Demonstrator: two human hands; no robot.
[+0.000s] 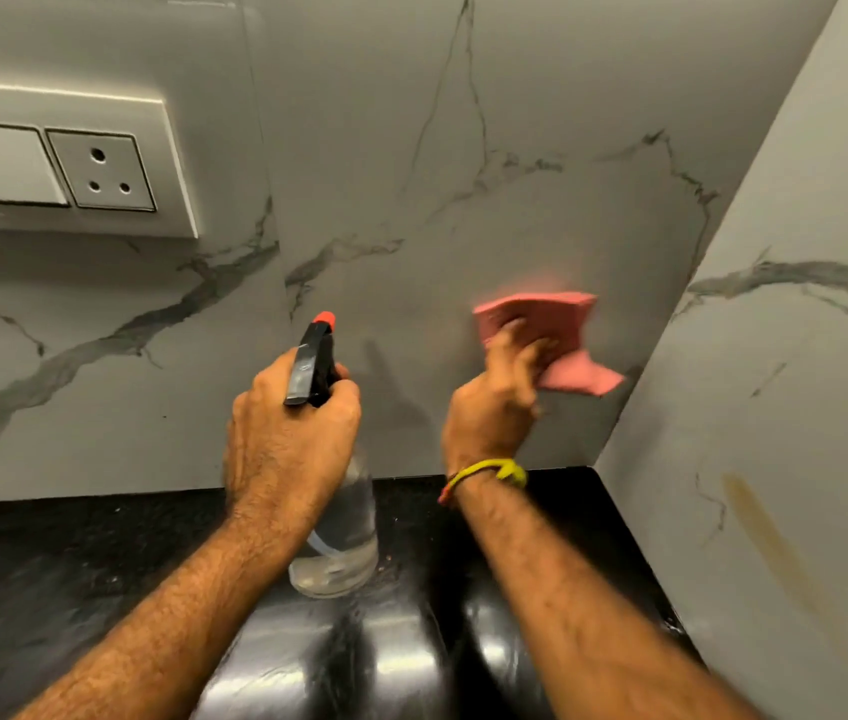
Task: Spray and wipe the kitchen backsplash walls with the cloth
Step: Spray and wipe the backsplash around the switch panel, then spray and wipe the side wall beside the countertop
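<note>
Grey-veined marble backsplash wall point(463, 148) rises behind a glossy black counter point(73, 563). Right hand point(494, 402) presses the blurred pink cloth point(546, 335) against it, fingers clamped; left hand point(289, 433) grips a clear spray bottle point(338, 537).

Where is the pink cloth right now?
In the head view, right of centre: the right hand presses the pink cloth against the marble backsplash, near the corner with the side wall, right of the spray bottle.

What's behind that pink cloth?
The marble wall. The right hand presses the cloth against it, so any dirt or spray beneath is hidden.
</note>
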